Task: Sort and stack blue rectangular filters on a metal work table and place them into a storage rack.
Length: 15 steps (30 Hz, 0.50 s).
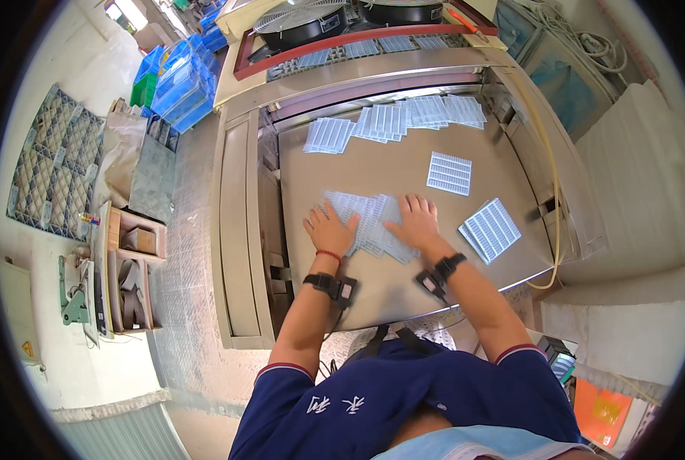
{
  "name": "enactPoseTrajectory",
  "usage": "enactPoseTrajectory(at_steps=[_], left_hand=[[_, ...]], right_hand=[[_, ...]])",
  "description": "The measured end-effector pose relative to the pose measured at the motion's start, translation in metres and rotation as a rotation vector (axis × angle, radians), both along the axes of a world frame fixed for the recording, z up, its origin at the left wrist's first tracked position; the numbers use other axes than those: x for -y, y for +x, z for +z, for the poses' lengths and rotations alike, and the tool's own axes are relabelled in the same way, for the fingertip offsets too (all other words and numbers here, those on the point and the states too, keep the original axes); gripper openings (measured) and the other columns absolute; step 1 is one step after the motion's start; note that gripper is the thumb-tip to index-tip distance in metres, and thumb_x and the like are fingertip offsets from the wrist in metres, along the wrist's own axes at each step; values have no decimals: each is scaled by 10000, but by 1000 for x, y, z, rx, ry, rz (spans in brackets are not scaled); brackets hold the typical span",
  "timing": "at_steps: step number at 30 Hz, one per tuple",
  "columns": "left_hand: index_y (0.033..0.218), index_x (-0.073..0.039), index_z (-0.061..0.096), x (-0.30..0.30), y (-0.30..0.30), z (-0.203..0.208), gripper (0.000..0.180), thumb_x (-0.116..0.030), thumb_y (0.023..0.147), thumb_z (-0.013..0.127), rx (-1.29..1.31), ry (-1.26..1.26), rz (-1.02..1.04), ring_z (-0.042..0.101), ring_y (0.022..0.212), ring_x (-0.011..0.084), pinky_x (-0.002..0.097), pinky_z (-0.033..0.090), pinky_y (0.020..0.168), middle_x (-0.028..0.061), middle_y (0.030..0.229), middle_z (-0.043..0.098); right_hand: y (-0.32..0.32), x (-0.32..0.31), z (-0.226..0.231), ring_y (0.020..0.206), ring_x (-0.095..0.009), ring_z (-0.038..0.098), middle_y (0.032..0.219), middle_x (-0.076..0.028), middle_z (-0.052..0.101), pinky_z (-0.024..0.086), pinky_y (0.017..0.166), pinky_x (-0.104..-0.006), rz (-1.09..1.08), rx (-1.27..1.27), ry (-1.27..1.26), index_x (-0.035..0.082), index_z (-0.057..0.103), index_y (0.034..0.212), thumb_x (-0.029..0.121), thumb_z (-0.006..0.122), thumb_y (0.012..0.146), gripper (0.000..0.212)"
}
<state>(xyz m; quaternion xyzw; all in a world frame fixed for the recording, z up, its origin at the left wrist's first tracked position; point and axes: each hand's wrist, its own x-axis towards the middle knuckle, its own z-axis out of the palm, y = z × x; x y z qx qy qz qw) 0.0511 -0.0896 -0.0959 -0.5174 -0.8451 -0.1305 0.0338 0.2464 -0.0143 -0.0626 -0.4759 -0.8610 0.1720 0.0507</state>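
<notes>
A fanned group of pale slotted square panels (369,217) lies on the smooth metal work surface (381,295), slightly blurred. At its left edge rests my left hand (328,230), fingers spread and touching the panels. My right hand (417,222) lies over the right edge of the same panels, its fingers stretched out too. Neither hand is wrapped round a panel. To the right of my right hand is a small stack of white slotted panels (490,230). One more slotted panel (449,173) lies flat beyond that hand.
Several overlapping slotted panels (388,121) lie along the surface's far side. Metal side frames (240,230) border the work surface, and a yellow hose (551,165) hangs along the right. Beyond are round fans (300,23); blue crates (183,92) stand at far left.
</notes>
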Motion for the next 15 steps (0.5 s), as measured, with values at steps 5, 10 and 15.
enactPoseTrajectory(at_steps=[5, 10, 15], left_hand=[[1270, 79, 381, 32, 47, 2, 795, -557, 809, 499, -55, 40, -243, 378, 1173, 439, 567, 219, 991, 324, 1238, 423], [1279, 94, 363, 37, 87, 21, 793, -549, 828, 475, 2, -2, -431, 343, 1201, 429, 563, 200, 998, 327, 1259, 397], [1297, 95, 344, 35, 119, 15, 812, -560, 832, 464, 17, -57, -529, 309, 1229, 418, 559, 183, 1011, 323, 1285, 371]], right_hand=[[58, 65, 1, 1318, -329, 243, 1370, -189, 353, 161, 1073, -507, -171, 93, -13, 26, 323, 1359, 551, 553, 784, 812], [133, 137, 13, 1181, -367, 374, 1271, -208, 418, 266, 987, -517, -547, -324, 220, 4, 383, 1275, 366, 723, 718, 747], [177, 182, 2, 995, -260, 546, 1126, -176, 545, 453, 827, -366, -1146, -1009, -461, -80, 447, 1187, 216, 726, 759, 591]])
